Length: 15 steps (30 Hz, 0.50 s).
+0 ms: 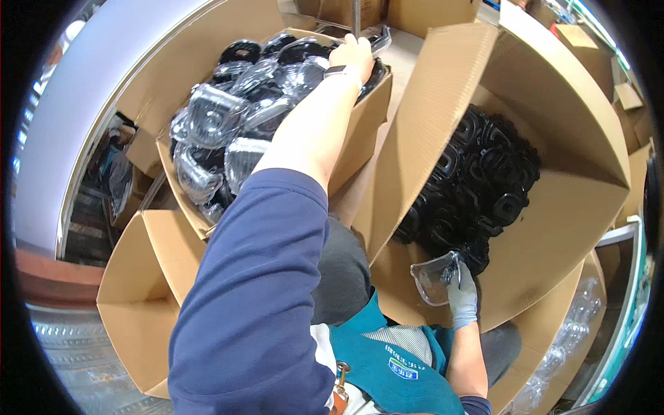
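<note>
The work looks unfinished, with the gloved right hand [462,294] closed on 1 clear cover [430,278] at the near side of the right carton [553,228], black parts [501,162] piled inside, clear pieces [214,114] heaped in the left carton [363,135], and the left hand's [354,57] grip unclear.

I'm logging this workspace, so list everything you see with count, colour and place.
Upper-left box: one, brown, upper left
Right box: one, brown, right
Lower-left box: one, brown, lower left
Background boxes: several, brown, top and upper right
Clear covers: many, transparent, upper-left box
Black parts: many, black, both filled boxes
Clear items: several, transparent, lower right
Metal rod: one, grey, top centre
Held cover: one, transparent, right box's near side
Apron: one, teal, bottom centre
Left hand: one, bare, below rod
Right hand: one, grey-gloved, gripping held cover
</note>
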{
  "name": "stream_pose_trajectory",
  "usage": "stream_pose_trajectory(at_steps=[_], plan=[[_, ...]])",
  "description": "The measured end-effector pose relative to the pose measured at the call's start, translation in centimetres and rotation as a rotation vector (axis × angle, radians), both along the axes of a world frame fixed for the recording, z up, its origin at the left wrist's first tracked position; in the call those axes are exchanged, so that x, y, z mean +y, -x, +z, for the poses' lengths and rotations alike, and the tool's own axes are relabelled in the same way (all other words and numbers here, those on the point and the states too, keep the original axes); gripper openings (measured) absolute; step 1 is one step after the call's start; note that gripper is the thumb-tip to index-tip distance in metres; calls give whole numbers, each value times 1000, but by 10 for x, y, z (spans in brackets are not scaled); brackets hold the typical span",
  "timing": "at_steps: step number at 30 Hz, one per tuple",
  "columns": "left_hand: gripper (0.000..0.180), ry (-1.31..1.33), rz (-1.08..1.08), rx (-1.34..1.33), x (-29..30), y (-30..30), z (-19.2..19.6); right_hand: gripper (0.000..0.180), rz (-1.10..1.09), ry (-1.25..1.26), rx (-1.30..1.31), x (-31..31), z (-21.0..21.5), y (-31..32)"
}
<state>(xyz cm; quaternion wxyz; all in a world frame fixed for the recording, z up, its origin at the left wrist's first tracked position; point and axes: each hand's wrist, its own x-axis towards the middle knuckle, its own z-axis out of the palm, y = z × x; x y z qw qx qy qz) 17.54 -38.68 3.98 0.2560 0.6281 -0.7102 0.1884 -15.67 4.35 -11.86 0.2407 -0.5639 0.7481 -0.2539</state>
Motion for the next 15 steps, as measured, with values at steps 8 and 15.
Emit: stream_pose_trajectory(at_steps=[8, 15], plan=[[54, -424, 387, 62, -36, 6, -23, 35, 46, 92, -121, -18, 16, -9], [55, -725, 324, 377, -39, 66, -34, 37, -14, 2, -154, -9, 12, 3]])
